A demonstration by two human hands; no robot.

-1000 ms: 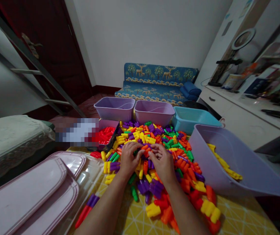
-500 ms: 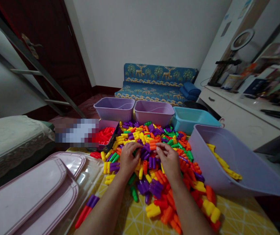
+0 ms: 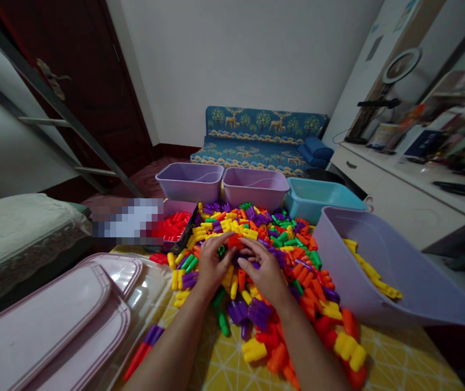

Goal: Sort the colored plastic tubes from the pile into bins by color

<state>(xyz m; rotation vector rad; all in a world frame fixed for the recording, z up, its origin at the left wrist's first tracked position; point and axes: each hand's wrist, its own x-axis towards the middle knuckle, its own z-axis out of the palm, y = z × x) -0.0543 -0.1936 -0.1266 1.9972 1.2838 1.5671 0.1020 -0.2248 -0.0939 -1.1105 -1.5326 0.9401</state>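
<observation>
Over the middle of a large pile of plastic pieces [image 3: 260,312] in red, orange, yellow, green and purple, my two hands are close together. An orange-red piece [image 3: 235,241] is between their fingertips. My left hand [image 3: 212,262] has its fingers bent round the left side of that piece, with a small green piece [image 3: 221,250] by its thumb. My right hand [image 3: 265,267] grips the orange-red piece from the right with its fingertips. The fingers partly hide the piece.
Two purple bins [image 3: 191,190] and a turquoise bin [image 3: 317,196] stand behind the pile. A larger purple bin [image 3: 382,315] at right holds yellow pieces. Left are a box of red pieces [image 3: 177,225] and pink lids [image 3: 45,315].
My right hand has moved left, up to my left hand, bringing the orange-red piece with it. My left hand has hardly moved and its fingers now meet the piece.
</observation>
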